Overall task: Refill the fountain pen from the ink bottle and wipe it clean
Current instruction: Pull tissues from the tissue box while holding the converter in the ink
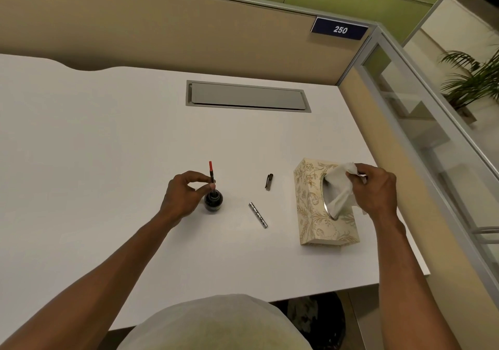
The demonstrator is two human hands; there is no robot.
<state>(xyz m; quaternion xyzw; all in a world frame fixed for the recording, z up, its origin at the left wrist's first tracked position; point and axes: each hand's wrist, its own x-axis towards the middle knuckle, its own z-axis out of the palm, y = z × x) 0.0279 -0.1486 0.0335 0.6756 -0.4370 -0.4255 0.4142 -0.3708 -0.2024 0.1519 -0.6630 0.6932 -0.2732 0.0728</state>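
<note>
White desk [108, 139] fills most of the frame, bounded at the top by a beige partition [162, 34] bearing a dark plate marked 250 [339, 29] at upper right; a grey recessed cable flap [247, 96] lies in the desk surface at upper centre; glass panelling and a potted palm [475, 77] occupy the right edge. Left hand [183, 196], at centre, pinches the fountain pen section [212, 175] between thumb and forefinger, the remaining fingers loosely curled; the pen part stands nearly upright, its red end uppermost and its lower end inside the mouth of the ink bottle [213, 201]; the bottle is dark, uncapped, and rests on the desk touching the fingertips of that hand. Right of the bottle, well apart from it, lie two loose parts: a small dark clip-bearing cap [269, 182] and, below it, a silver patterned pen barrel [258, 214] set diagonally. Tissue box [318, 209], cream with a floral pattern, sits at centre right near the desk's edge. Right hand [375, 190] is closed around a white tissue [341, 187], gripping its upper end above the box; the tissue's lower part runs down into the oval slot on the box top. Both forearms enter from the bottom of the frame; a pale garment [216, 325] shows at bottom centre.
</note>
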